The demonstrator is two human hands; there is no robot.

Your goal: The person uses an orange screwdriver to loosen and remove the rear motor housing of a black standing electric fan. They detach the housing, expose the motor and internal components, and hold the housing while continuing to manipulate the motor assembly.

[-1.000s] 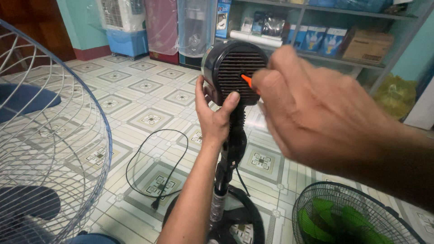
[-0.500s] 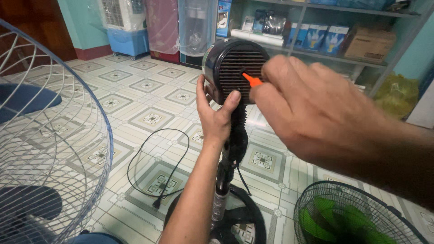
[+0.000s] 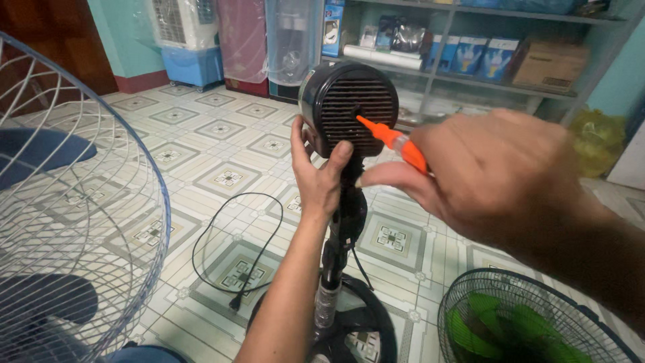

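Above the tiled floor (image 3: 222, 154), the left hand (image 3: 321, 176) grips the black fan motor housing (image 3: 349, 107) atop its stand, while the right hand (image 3: 497, 178), now drawn slightly back, pinches an orange screwdriver (image 3: 393, 140) at its grille.

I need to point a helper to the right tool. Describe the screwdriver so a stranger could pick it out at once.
Start at the black fan motor housing atop the stand in the middle of the tiled floor, steadied from below by the left hand. The screwdriver pokes into the centre of its ribbed back, held by the right hand. It is the only bright orange thing there.
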